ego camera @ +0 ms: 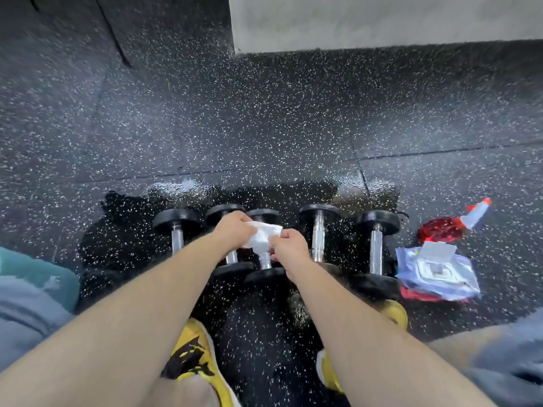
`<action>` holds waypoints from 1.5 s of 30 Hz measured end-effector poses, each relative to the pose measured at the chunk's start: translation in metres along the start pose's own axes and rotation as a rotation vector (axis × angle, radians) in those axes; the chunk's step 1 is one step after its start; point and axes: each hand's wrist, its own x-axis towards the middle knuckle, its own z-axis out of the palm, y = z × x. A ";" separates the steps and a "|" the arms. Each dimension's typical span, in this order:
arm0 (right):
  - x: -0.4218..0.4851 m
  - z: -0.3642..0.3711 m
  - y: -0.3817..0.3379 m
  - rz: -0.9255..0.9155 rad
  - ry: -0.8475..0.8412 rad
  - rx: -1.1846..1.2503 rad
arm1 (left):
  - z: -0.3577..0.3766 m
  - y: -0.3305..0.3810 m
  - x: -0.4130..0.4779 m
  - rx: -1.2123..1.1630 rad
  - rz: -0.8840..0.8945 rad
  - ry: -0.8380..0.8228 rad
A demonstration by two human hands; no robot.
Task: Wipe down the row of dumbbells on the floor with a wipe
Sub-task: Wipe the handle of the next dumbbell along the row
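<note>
Your left hand [232,236] and right hand [289,248] each pinched the white wipe [263,234], spreading it over the middle dumbbell [263,215], seemingly to wrap its handle

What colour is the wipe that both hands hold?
The wipe is white; the head view shows it.

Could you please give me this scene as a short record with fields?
dumbbells: five in a row on the floor
wipe: white, crumpled, held over the middle dumbbell
left grip: holds the wipe's left side
right grip: pinches the wipe's right side
wipes pack: right of the row, flap open
spray bottle: red, lying on its side beyond the pack
floor: speckled rubber, darker and glossy around the row, looks wet
</note>
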 end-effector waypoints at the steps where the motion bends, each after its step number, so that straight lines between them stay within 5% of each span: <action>1: -0.005 0.000 0.000 -0.006 0.013 -0.002 | 0.000 -0.002 -0.004 -0.011 -0.006 0.025; 11: -0.056 -0.016 -0.023 -0.067 0.019 -0.069 | -0.025 0.010 -0.065 -0.036 0.010 0.048; 23: -0.024 0.005 -0.008 -0.007 0.001 -0.200 | -0.018 -0.044 -0.020 -0.247 -0.057 -0.047; 36: -0.044 -0.016 -0.028 -0.061 -0.005 -0.101 | -0.018 0.013 -0.067 -0.195 -0.038 0.134; 45: -0.037 -0.005 -0.015 -0.048 -0.010 -0.093 | -0.007 -0.026 -0.048 -0.235 -0.062 0.136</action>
